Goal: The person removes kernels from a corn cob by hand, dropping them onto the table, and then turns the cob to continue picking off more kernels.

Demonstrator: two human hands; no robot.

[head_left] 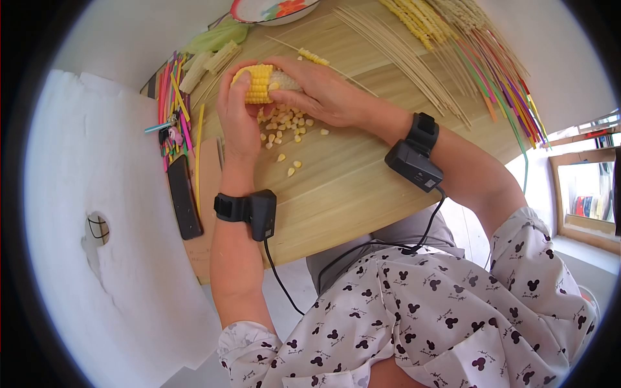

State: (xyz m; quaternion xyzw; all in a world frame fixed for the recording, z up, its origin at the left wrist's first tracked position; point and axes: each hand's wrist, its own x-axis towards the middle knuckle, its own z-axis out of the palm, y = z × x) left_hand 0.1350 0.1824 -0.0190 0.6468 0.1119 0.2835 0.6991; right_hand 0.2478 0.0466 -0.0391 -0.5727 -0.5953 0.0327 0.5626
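Both hands hold one corn cob (257,86) above the table. My left hand (238,119) wraps round its yellow end, where the rows of kernels are whole. My right hand (323,94) grips the other end, which is stripped down to pale bare cob, with the thumb against the edge of the remaining kernels. Loose corn kernels (284,123) lie in a scatter on the wood below the hands. Just beyond my right hand rests a thin stick with corn kernels threaded on it (314,56).
Thin wooden sticks (394,52) lie on the table (336,187). Kernel-covered skewers (420,22) and coloured straws (504,97) are at the far right. A floral enamel bowl (272,11) stands at the back. Left are stripped cobs (194,71), a black phone (185,197) and coloured strips (173,97).
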